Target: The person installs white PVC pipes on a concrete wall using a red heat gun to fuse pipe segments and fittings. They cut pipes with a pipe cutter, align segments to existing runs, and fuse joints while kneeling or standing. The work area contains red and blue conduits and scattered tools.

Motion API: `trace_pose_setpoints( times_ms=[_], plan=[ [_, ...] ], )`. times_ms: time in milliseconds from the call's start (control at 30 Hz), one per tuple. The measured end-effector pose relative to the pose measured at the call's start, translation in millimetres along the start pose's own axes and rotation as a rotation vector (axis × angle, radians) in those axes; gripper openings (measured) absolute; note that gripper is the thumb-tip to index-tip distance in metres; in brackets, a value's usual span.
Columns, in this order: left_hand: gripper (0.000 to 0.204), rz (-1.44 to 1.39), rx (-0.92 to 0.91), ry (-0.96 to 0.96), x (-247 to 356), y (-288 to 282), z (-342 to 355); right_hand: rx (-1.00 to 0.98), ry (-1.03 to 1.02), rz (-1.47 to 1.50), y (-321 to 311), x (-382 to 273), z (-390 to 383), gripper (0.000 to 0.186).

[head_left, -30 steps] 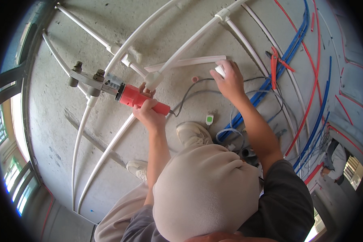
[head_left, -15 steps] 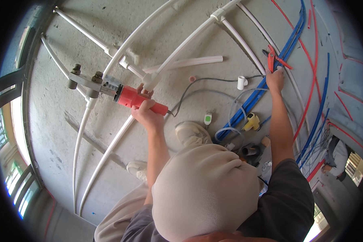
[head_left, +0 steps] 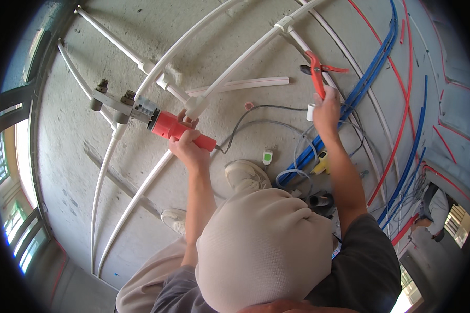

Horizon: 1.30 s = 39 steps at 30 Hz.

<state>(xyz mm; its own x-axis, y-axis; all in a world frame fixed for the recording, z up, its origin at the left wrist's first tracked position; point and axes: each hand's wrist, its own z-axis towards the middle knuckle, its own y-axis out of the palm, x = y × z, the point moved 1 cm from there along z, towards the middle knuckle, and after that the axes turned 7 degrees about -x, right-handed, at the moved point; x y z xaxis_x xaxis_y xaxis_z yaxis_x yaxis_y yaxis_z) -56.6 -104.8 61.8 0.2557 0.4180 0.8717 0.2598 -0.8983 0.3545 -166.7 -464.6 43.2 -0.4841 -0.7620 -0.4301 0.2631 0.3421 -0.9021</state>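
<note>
Indoors, a person's left hand [head_left: 189, 148] wraps around a red-bodied tool [head_left: 166, 125], metal head [head_left: 112, 106] toward the floor's [head_left: 68, 208] window-side edge; the right hand [head_left: 327, 110], farther from that edge, clasps red cutters [head_left: 316, 75] near a white fitting [head_left: 310, 112].

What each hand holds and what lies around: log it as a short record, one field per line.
Left hand: grips red corded tool
Tool head: flat metal plate, pointing to the upper left
Right hand: grips red hand tool, its handles spread
Beside right hand: white fitting, partly hidden
On floor: short white pipe, blue pipes, green-and-white item
Behind right forearm: yellow object, kind unclear
</note>
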Motion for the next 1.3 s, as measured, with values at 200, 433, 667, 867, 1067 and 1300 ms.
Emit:
trace_pose_setpoints(
  times_ms=[200, 433, 667, 867, 1067, 1300],
  plan=[
    [0.024, 0.003, -0.002, -0.005, 3.3, -0.2, -0.9, -0.002, -0.040, -0.170, 32.9, -30.7, 32.4, 0.031],
    [0.022, -0.020, -0.003, 0.014, 4.0, 2.2, -1.9, -0.204, 0.017, 0.079, 22.8, -104.8, -9.7, 0.029],
    [0.022, -0.046, -0.003, -0.015, 2.0, -0.6, -0.6, -0.717, -0.086, 0.084, 3.9, -172.0, -70.1, 0.032],
    [0.022, -0.028, -0.014, 0.010, -1.6, -2.9, -0.2, -1.000, -0.038, 0.149, -0.7, -184.2, -85.9, 0.040],
    [0.022, -0.043, -0.013, 0.001, -1.1, -4.0, -1.2, -0.971, -0.097, 0.441, 30.1, -189.5, -98.8, 0.059],
    [0.026, -0.068, -0.024, -0.003, -1.6, -4.9, 1.1, -0.650, -0.148, 0.433, 86.5, -208.8, -64.3, 0.067]
  ],
)
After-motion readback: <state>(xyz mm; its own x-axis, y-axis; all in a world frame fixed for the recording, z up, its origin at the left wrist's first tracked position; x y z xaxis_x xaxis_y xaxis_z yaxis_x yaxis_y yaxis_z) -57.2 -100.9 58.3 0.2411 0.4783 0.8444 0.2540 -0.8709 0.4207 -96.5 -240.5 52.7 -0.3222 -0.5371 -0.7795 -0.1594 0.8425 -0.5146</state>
